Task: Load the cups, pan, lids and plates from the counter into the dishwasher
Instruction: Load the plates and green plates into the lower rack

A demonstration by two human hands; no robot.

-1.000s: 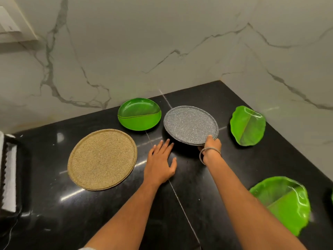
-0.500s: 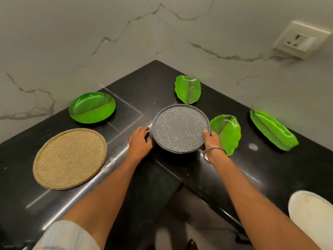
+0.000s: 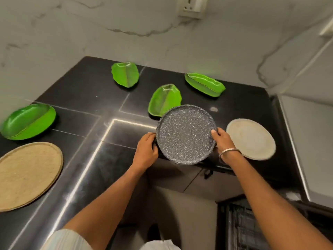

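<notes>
I have the grey speckled plate [image 3: 185, 132] lifted over the front edge of the black surface [image 3: 93, 98], my left hand [image 3: 146, 151] and right hand [image 3: 222, 141] each with a grip curled on opposite sides of its rim. Green leaf-shaped plates [image 3: 164, 100] lie behind it, a pale round plate [image 3: 252, 138] just right of my right hand, a tan round plate [image 3: 27, 175] far left

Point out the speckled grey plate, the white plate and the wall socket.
speckled grey plate [image 3: 185, 132], head view, middle of its face
white plate [image 3: 252, 138], head view, middle of its bare face
wall socket [image 3: 192, 6], head view, front of its faceplate
</notes>
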